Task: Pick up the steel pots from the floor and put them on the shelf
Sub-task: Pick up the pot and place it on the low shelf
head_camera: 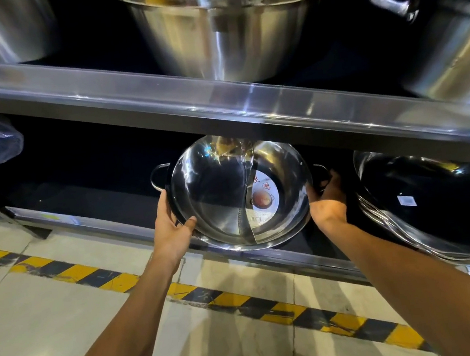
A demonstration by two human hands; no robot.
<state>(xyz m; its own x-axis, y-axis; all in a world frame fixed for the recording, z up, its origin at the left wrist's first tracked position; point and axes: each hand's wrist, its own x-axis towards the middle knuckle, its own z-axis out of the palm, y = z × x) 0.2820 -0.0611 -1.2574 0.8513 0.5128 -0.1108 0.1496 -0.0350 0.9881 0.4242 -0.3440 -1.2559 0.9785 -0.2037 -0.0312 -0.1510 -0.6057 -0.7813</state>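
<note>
At the mouth of the lower shelf (133, 228), both arms reach forward. The left hand (172, 230) grips the steel pot (224, 197) by its rim, thumb over the edge; the right hand (326, 199) is curled around the pot's far loop handle. The pot is tilted, its divided inside facing outward, half under the upper shelf edge (219, 105). Just beside it on the right lies a stack of dark woks (437, 197). Large steel basins (218, 32) stand on the shelf above. Below runs pale tiled floor (67, 316) with yellow-black hazard tape (219, 298).
</note>
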